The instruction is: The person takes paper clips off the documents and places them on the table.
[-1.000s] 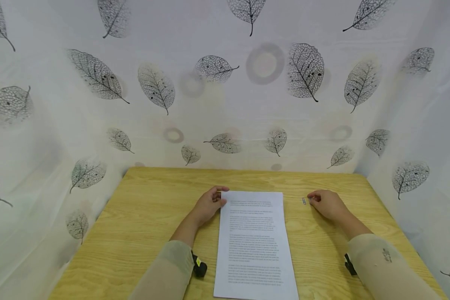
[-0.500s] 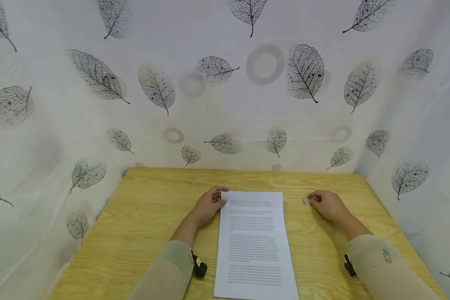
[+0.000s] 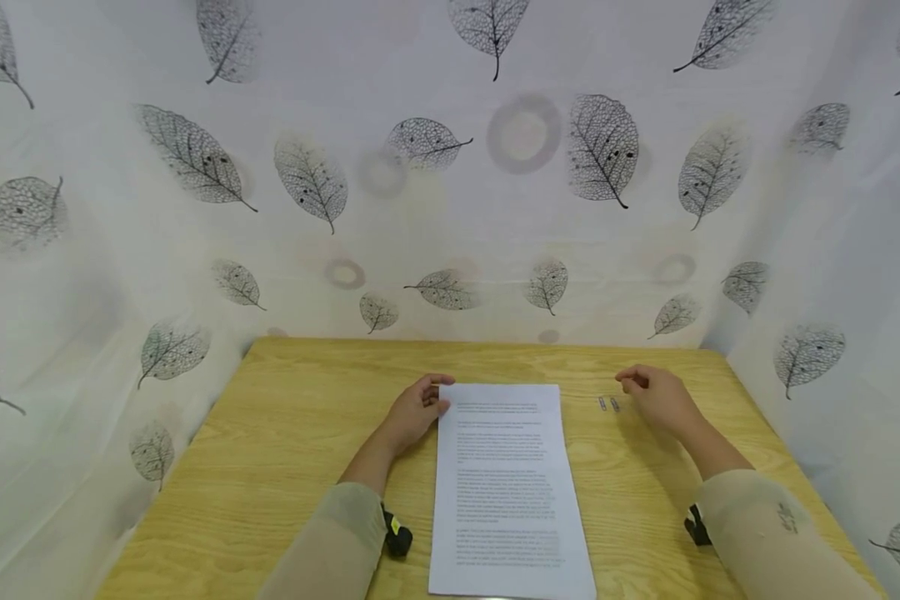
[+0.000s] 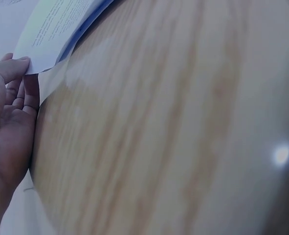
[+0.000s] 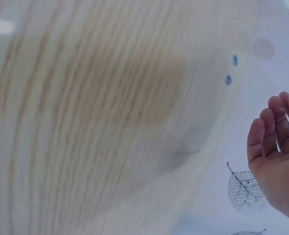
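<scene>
A stack of printed paper (image 3: 506, 492) lies lengthwise on the wooden table. At its far left corner my left hand (image 3: 416, 410) holds the edge, with the thumb on the sheets and the index finger by the top edge. The left wrist view shows the thumb over the paper corner (image 4: 42, 59) and the other fingers bent beside it. Two small bluish paper clips, one on the left (image 3: 602, 403) and one on the right (image 3: 615, 404), lie side by side right of the paper. Above and right of them hovers my right hand (image 3: 656, 400), fingers loosely bent, holding nothing.
The wooden table (image 3: 307, 417) reaches back to a white leaf-printed curtain (image 3: 450, 208) that also hangs along both sides. Black wrist cameras sit under each forearm, one on the left (image 3: 398, 535) and one on the right (image 3: 696, 527).
My right hand has let go of the second paper clip, which now lies beside the first, and has lifted slightly away. The left hand stays at the paper corner. The head view has shifted slightly.
</scene>
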`<state>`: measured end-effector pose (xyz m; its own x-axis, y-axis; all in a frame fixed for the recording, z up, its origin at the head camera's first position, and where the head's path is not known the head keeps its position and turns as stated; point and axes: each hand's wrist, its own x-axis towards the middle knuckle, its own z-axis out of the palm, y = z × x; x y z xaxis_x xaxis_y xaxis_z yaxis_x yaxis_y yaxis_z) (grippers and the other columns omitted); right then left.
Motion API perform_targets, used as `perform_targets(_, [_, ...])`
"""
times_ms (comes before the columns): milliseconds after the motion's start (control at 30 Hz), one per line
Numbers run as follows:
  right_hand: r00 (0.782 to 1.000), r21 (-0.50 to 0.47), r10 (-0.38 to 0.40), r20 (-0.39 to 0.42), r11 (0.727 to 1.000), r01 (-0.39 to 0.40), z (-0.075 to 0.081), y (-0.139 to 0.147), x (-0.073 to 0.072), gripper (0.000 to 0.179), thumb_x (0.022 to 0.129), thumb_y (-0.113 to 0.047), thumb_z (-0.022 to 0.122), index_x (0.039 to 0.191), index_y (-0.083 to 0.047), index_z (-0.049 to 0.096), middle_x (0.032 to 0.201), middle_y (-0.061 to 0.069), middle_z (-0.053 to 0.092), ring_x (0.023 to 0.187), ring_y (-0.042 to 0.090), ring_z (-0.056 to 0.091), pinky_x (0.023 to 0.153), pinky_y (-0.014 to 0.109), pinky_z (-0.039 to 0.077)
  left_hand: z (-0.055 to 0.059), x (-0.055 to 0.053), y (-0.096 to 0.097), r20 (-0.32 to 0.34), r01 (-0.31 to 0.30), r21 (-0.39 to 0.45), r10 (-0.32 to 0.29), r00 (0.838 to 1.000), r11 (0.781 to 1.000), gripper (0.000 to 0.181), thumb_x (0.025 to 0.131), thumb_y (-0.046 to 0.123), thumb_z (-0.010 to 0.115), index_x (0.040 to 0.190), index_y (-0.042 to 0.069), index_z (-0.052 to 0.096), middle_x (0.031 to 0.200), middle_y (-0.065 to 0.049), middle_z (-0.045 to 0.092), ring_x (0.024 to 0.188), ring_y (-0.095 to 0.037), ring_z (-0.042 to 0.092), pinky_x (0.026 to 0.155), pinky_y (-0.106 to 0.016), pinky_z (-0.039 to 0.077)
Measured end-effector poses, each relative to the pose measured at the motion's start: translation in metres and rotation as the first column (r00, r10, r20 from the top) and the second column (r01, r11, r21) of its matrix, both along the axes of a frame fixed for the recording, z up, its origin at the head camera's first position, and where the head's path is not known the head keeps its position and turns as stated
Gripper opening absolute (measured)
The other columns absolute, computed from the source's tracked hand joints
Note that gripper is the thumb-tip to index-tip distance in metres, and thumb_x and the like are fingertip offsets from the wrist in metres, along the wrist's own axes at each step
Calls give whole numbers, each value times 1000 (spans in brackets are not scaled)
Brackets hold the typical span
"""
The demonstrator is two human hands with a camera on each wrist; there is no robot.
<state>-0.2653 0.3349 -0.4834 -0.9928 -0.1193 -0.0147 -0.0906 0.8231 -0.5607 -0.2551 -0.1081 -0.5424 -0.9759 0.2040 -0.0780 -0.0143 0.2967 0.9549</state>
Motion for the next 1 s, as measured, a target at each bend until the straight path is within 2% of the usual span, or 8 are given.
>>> perform_targets(167, [1000,-66,3,2,998,-3,3,-6,5,32,115,-21,53,135,-3,70,126,24,75,109,37,72,69,33,52,2,2,2,-50,-5,-75,1,999,997,36,107,9,66,141,19,65,120,-8,66,103,-19,60,88,-30,52])
perform_targets(367, [1000,-112,21,10,993,-20,7,-15,16,31,114,-20,54,133,-2,70,125,23,76,97,30,69,62,29,47,3,4,7,-94,-21,-175,5,996,984,35,106,9,66,140,18,65,125,-8,64,104,-20,60,88,-33,53])
perform_targets(600, [1000,-114,26,10,993,-25,7,-22,22,29,113,-20,55,131,-4,72,128,23,75,75,19,56,57,29,45,4,5,14,-143,-42,-297,-1,990,954,35,105,8,66,139,19,65,129,-9,65,107,-21,61,96,-40,55])
perform_targets(667, [1000,-113,22,18,993,-20,6,-22,24,29,113,-21,56,131,-5,72,128,22,75,75,17,54,59,29,45,5,6,16,-164,-43,-318,-11,986,947,36,105,8,66,140,17,65,127,-10,66,105,-21,61,96,-40,54])
perform_targets(867, [999,-130,34,16,991,-32,5,-26,28,29,113,-23,57,130,-5,72,123,18,77,87,19,60,63,29,48,6,8,22,-228,-64,-400,-32,973,914,40,103,6,66,142,12,65,120,-10,66,100,-17,59,91,-36,53])
perform_targets(1000, [999,-146,47,-1,988,-47,6,-29,31,27,113,-21,58,128,-4,73,121,18,77,91,23,63,63,29,48,8,9,27,-238,-87,-423,-18,971,902,37,102,3,66,138,11,68,120,-12,61,101,-20,57,92,-38,51])
